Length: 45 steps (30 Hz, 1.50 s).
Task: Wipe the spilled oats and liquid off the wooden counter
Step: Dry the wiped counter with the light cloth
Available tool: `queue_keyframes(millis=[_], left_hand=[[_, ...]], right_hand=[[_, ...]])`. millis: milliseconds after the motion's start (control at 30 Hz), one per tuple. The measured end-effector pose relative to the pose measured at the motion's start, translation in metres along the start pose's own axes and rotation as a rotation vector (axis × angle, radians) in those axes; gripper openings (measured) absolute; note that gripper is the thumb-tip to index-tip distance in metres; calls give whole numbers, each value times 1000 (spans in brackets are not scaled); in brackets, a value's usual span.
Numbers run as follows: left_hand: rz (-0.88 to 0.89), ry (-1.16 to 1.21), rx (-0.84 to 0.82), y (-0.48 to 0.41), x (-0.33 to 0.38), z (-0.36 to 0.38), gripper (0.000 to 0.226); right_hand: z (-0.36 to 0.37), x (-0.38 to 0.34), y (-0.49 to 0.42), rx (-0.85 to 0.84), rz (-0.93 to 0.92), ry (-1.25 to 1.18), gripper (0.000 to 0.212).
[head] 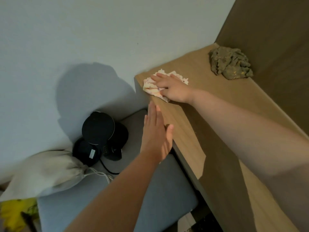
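Observation:
A pale, stained cloth lies at the far left corner of the wooden counter. My right hand presses flat on it, fingers spread and straight. Held flat with straight fingers, my left hand sits against the counter's left edge, just below the top and nearer to me than the cloth. I can make out no oats or liquid on the bare wood.
A crumpled dark olive rag lies at the counter's back right, by the brown wall panel. Below the counter's left edge, a grey cushioned seat holds black caps, a pale drawstring bag and something yellow.

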<state>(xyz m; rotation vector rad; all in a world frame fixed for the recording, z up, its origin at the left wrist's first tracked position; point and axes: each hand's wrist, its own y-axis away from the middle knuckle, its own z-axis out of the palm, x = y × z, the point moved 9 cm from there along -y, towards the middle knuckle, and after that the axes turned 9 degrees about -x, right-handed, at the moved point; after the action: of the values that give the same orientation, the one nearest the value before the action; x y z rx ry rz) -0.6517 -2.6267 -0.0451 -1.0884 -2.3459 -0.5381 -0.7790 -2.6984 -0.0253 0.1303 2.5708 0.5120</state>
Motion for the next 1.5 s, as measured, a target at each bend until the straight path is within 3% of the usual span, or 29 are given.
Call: queue_keyframes(millis=[67,167,267,400,500,567,633,767,967,1233,1367,1500], left_hand=[[-61,150,130,7,-10,-16,69],[-74,172,196,6,-4,-26,66],[-31,130,134,-11,25,-21,60],[-12,40,29,-17,51,2,56],[12,-314,-86,-16,63,25,58],[22,-450,-115,-16,65,32,60],[11,-450,-134,-17,65,32,61],[17,-455,-144,-17,66,33,63],[23,-528,-155,-16,67,34,64],[8,-707,-202,-16,73,43,66],[3,-653,-224,14,90,62,67],[127,-579,-232,61,128,94,62]], right_hand=[[11,4,29,-16,-22,-53,37],[37,13,90,21,-23,-169,48],[73,14,162,1,-29,-286,63],[116,8,239,-166,-26,-400,67],[83,28,271,-35,164,-618,67],[43,61,277,181,284,-531,65],[16,92,267,287,353,-323,60],[31,127,233,209,448,-83,48],[53,115,250,234,386,-13,48],[106,49,290,181,316,-39,53],[147,7,323,164,259,-47,59],[195,-29,373,142,216,-44,78]])
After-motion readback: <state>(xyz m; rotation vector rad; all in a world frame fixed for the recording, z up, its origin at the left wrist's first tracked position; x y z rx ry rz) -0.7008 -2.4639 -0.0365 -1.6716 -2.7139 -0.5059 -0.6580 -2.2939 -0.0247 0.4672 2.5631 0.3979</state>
